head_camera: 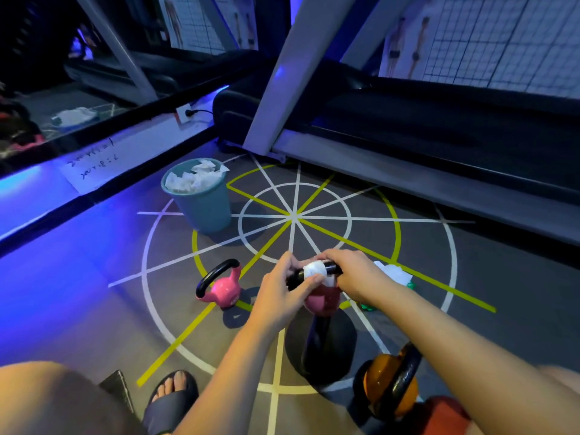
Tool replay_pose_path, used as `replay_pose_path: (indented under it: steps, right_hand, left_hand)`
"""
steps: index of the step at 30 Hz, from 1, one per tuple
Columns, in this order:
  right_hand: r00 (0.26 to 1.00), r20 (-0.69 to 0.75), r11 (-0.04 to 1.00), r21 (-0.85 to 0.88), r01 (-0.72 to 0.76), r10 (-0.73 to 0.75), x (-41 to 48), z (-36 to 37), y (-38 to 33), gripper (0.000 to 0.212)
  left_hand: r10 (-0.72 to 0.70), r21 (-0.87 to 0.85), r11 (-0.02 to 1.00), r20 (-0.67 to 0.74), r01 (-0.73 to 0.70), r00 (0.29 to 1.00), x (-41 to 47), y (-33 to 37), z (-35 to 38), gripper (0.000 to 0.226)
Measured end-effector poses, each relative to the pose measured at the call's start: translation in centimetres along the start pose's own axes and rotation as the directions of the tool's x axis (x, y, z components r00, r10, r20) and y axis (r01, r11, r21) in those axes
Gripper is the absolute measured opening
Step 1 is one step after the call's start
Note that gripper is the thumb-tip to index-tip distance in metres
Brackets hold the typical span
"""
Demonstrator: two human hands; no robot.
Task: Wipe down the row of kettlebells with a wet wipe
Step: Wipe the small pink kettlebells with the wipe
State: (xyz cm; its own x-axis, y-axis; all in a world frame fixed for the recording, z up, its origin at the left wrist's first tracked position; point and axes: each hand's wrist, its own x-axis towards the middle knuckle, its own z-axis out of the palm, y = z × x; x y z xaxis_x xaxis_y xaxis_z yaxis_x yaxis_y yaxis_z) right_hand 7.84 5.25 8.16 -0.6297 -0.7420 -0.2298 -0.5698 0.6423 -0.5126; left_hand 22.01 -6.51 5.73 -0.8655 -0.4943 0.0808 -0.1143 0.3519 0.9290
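Wiping is under way on the pink kettlebell [323, 304], which sits between my two hands, near the middle of the floor markings [292, 218]. I cannot tell whether its base rests on the floor or hangs just above it. My left hand [282, 291] pinches the wet wipe [315, 270] round the black handle [333, 267], thumb pressed on the wipe. My right hand [354, 274] is curled over the handle's right end. I judge the bell rigid and dense, with a coated body likely to turn slippery once damp, so the handle is the correct grasp point. The wipe is soft, limp and light, and needs finger pressure to stay wrapped. A black kettlebell [320, 346] stands just nearer to me, an orange kettlebell [389, 381] is under my right forearm, and a second pink kettlebell [221, 288] stands apart to the left. A wipe pack [395, 274] lies just beyond the right hand. Open floor extends forward to the bin [204, 208] of used wipes. The treadmill frame [408, 183] bounds the right side, and my sandalled foot [171, 394] bounds the near left.
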Motion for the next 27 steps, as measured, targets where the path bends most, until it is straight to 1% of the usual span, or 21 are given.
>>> replay_pose_path:
  steps: [1, 2, 3, 4, 6, 7, 8, 10, 12, 14, 18, 20, 22, 24, 27]
  right_hand:
    - [1.0, -0.009, 0.998, 0.067, -0.003, 0.004, -0.2, 0.2, 0.0, 0.051]
    - [1.0, -0.017, 0.996, 0.086, -0.006, 0.008, -0.3, 0.3, 0.1, 0.058]
    - [1.0, -0.028, 0.996, 0.094, -0.013, 0.015, -0.3, 0.4, 0.3, 0.063]
    - [0.999, -0.026, 0.994, 0.111, -0.023, 0.026, -0.2, 0.4, 0.6, 0.065]
    - [0.999, -0.012, 0.986, 0.166, -0.028, 0.031, -0.1, 0.2, 0.9, 0.064]
    - [0.999, -0.01, 0.983, 0.179, -0.033, 0.035, -0.1, 0.1, 1.1, 0.064]
    - [0.999, -0.01, 0.984, 0.173, -0.041, 0.043, 0.0, 0.0, 1.2, 0.066]
    - [0.999, -0.022, 0.986, 0.159, -0.044, 0.049, 0.2, 0.0, 1.3, 0.067]
    - [0.998, -0.028, 0.982, 0.182, -0.056, 0.062, 0.5, 0.2, 1.5, 0.062]
    - [0.996, -0.026, 0.974, 0.21, -0.079, 0.086, 0.6, 0.3, 1.7, 0.063]
    - [0.995, -0.014, 0.965, 0.246, -0.089, 0.096, 0.6, 0.3, 1.8, 0.068]
    - [0.995, -0.023, 0.963, 0.253, -0.092, 0.101, 0.6, 0.5, 1.8, 0.064]
    - [0.994, -0.028, 0.957, 0.274, -0.094, 0.106, 0.5, 0.6, 1.9, 0.061]
    - [0.993, -0.042, 0.958, 0.271, -0.092, 0.107, 0.5, 0.7, 1.9, 0.059]
    - [0.993, -0.047, 0.965, 0.247, -0.092, 0.107, 0.6, 0.8, 1.6, 0.059]
  left_hand:
    - [-0.015, -0.053, 0.998, -0.008, 0.015, 1.0, 0.0, -0.1, 0.1, 0.031]
    - [-0.035, -0.118, 0.992, 0.003, 0.035, 0.999, 0.0, -0.1, 0.2, 0.028]
    - [-0.046, -0.161, 0.986, 0.042, 0.053, 0.998, 0.1, 0.1, 0.1, 0.025]
    - [-0.035, -0.161, 0.986, 0.087, 0.049, 0.996, 0.3, 0.4, 0.1, 0.027]
    - [0.053, -0.051, 0.998, 0.175, -0.044, 0.983, 0.4, 1.0, 0.3, 0.043]
    - [0.082, 0.002, 0.997, 0.185, -0.083, 0.979, 0.4, 1.3, 0.4, 0.043]
    - [0.1, 0.019, 0.994, 0.16, -0.105, 0.982, 0.5, 1.3, 0.5, 0.039]
    - [0.105, -0.01, 0.994, 0.047, -0.105, 0.993, 0.5, 1.0, 0.5, 0.031]
    - [0.05, -0.082, 0.995, -0.046, -0.054, 0.998, 0.6, 0.4, 0.1, 0.027]
    - [-0.006, -0.107, 0.994, -0.082, -0.002, 0.997, 0.8, -0.1, -0.3, 0.03]
    - [-0.079, -0.116, 0.991, -0.079, 0.069, 0.994, 0.7, -0.9, -0.2, 0.04]
    - [-0.093, -0.093, 0.992, -0.068, 0.087, 0.993, 0.5, -1.5, -0.4, 0.034]
    - [-0.128, -0.085, 0.988, -0.009, 0.127, 0.992, 0.4, -1.8, -0.5, 0.023]
    - [-0.157, -0.028, 0.987, 0.033, 0.158, 0.987, 0.3, -1.7, -0.5, 0.023]
    - [-0.11, 0.142, 0.984, -0.014, 0.111, 0.994, 0.7, -0.7, 0.0, 0.026]
